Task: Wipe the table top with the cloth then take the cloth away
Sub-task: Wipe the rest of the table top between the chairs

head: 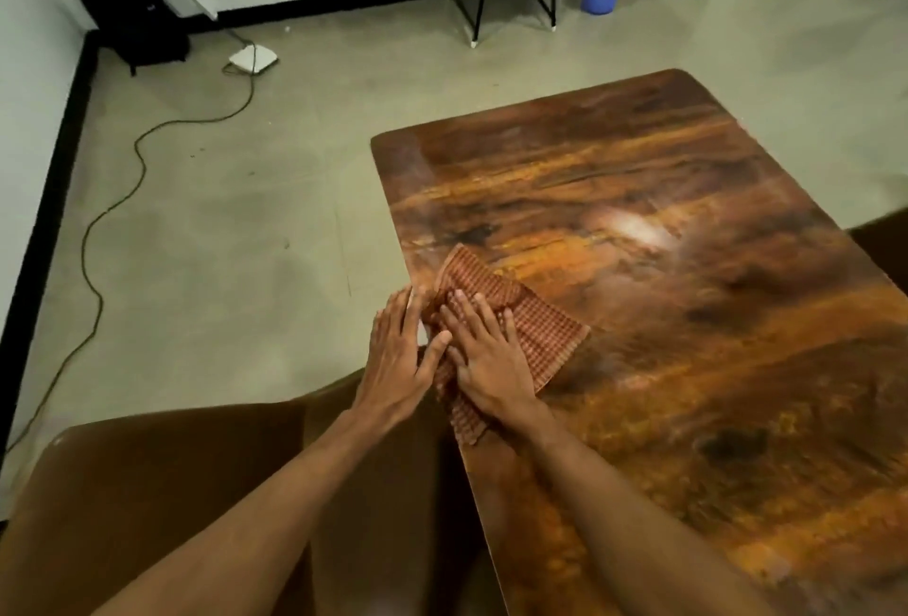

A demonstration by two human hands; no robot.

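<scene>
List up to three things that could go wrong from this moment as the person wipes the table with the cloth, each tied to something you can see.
1. The cloth lies bunched at the table edge, so a push could slide it off onto the chair or floor.
2. The left hand rests half over that edge, with little support.
3. Both hands, the right hand included, lie flat with no grip, so the cloth may slip under them.

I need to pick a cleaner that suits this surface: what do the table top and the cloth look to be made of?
The table top looks like glossy wood or wood-print laminate: strong brown grain, a bright glare patch. Which of the two, the picture leaves open. The cloth looks like soft woven fabric, matte, with a fine reddish check, rumpling under the right hand.
</scene>
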